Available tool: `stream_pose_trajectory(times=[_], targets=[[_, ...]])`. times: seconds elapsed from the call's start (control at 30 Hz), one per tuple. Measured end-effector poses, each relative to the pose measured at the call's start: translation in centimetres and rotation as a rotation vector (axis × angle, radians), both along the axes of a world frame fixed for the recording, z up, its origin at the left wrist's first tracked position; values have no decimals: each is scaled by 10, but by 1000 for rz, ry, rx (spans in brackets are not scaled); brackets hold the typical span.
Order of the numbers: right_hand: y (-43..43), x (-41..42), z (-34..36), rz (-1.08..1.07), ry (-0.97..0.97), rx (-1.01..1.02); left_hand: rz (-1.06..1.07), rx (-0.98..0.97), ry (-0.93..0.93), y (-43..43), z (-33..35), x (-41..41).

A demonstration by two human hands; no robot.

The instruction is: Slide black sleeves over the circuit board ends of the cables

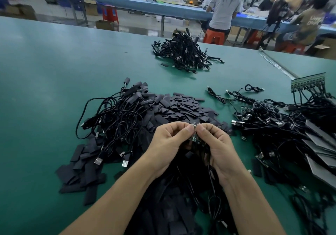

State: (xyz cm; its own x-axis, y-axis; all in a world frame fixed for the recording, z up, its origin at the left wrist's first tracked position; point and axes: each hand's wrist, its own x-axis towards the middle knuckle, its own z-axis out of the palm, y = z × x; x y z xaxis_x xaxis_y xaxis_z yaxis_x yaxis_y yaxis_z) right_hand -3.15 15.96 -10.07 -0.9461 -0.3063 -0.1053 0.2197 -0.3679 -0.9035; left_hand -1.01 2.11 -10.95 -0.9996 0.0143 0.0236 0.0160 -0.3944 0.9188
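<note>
Both hands met above the near middle of the table (pixel 45 71). The left hand (pixel 168 141) and the right hand (pixel 217 143) each had fingers curled in and thumb tips pressed together, pinching a small circuit board (pixel 195 137) between them. Its cable (pixel 211 183) trailed down past the right wrist towards the near edge. Whether a sleeve was already on the board could not be told, since the fingers hid most of it. To do this step well, one hand would probably need to hold the board steady by its sides. The other would then open the flat sleeve's mouth and draw it straight along the board, not at an angle, so the corners and the pins at the top did not snag. The heap of loose sleeves (pixel 183 107) lay just beyond the hands and spread towards the near edge on the left. A tangle of cables (pixel 116 120) touched that heap on its left side. Another heap of cables (pixel 272 123) filled the right edge, with a strip of joined boards (pixel 308 83) beyond it. A third bundle (pixel 183 53) sat well apart near the far edge. The table was covered in a smooth green mat. Beyond it the room looked like a workshop, with long blue benches (pixel 127 0), a person in a grey shirt (pixel 224 7) seated on an orange stool (pixel 214 36), others at the right, and cardboard boxes (pixel 104 24) on the floor.
</note>
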Motion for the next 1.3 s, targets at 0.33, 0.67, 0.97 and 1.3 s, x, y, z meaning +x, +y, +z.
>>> stream_pose_trajectory(times=[0.33,0.67,0.97,1.3], targets=[[51,-11,11,-556,189,1137,338,163,246,-32,42,6],[17,3,13,-324,502,1549,417,-778,155,-63,20,0],[3,-4,-10,-182,379,1632,269,-723,125,-57,-8,2],[8,-5,-10,-256,392,1628,264,-712,150,-57,-13,3]])
